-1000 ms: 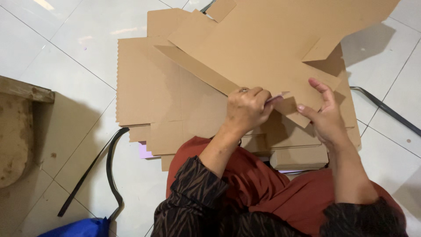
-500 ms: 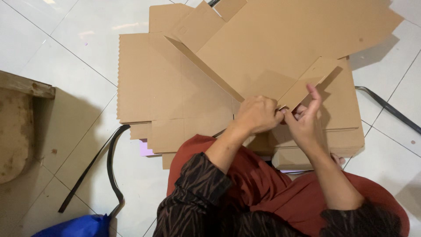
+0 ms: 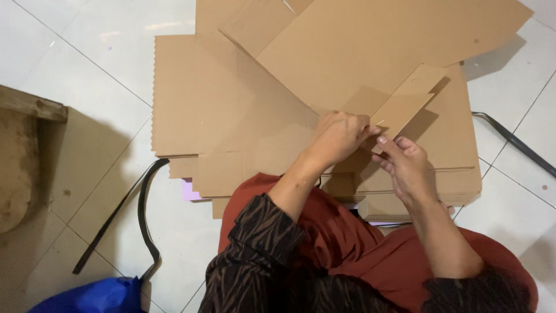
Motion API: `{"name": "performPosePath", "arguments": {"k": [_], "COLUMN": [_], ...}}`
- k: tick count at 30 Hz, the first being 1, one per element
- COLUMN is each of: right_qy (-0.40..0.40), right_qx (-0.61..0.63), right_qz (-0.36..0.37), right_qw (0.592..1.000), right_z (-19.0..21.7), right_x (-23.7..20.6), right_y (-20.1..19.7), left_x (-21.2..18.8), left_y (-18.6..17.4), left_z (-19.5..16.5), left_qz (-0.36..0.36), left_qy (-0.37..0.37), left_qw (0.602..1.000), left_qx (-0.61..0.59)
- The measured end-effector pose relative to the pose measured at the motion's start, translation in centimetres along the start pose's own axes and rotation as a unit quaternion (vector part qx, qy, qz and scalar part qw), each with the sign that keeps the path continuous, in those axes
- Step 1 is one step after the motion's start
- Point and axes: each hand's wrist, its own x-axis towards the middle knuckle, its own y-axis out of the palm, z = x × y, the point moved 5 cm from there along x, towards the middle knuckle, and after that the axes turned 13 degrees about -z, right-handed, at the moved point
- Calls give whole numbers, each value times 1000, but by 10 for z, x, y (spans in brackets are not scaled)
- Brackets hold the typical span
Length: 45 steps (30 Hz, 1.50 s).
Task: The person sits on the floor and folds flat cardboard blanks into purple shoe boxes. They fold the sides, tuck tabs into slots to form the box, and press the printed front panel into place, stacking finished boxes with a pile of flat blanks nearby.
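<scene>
Flap (image 3: 405,104) now folded up since earlier | left hand (image 3: 339,136), right hand (image 3: 405,165): grip clamped on flap

Matt brown cardboard flap (image 3: 405,107) — glossy floor tiles (image 3: 75,64).

A stack of cardboard sheets (image 3: 231,110) lies on the floor (image 3: 87,52) in front of the person's lap. A large cut cardboard piece (image 3: 382,46) lies across the top of the stack, toward the right. Its narrow flap (image 3: 405,104) sits between the left hand (image 3: 339,136) and the right hand (image 3: 408,165), above the stack's near edge. A strap (image 3: 145,214) lies on the floor left of the stack, a wooden bench (image 3: 23,150) farther left, and a bag (image 3: 92,295) nearest the person.
</scene>
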Motion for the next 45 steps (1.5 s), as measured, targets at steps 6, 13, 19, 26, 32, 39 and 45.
{"name": "performPosePath", "arguments": {"k": [6,13,19,26,32,39,45], "right_qy": [-31,-59,-27,26,21,12,21], "right_qx": [-51,-62,44,16,16,29,30], "right_qz": [-10,4,64,53,50,73,70], "right_qw": [998,996,997,998,998,997,997], "right_z": [-17,-33,-34,-23,-20,-18,-13], "right_x": [4,7,17,25,15,9,3], "right_y": [0,-5,-12,-28,-26,-24,-24], "left_x": [-5,-10,-11,-2,-1,-3,-5], "left_y": [-4,4,18,19,13,20,18], "left_z": [9,7,5,1,-10,-7,-13], "left_qz": [-47,-77,-48,-13,-22,-4,-20], "left_qy": [28,22,34,-31,-43,-64,-56], "left_qw": [998,996,998,999,999,998,998], "left_qx": [-19,-32,-11,-20,-5,-5,5]}}
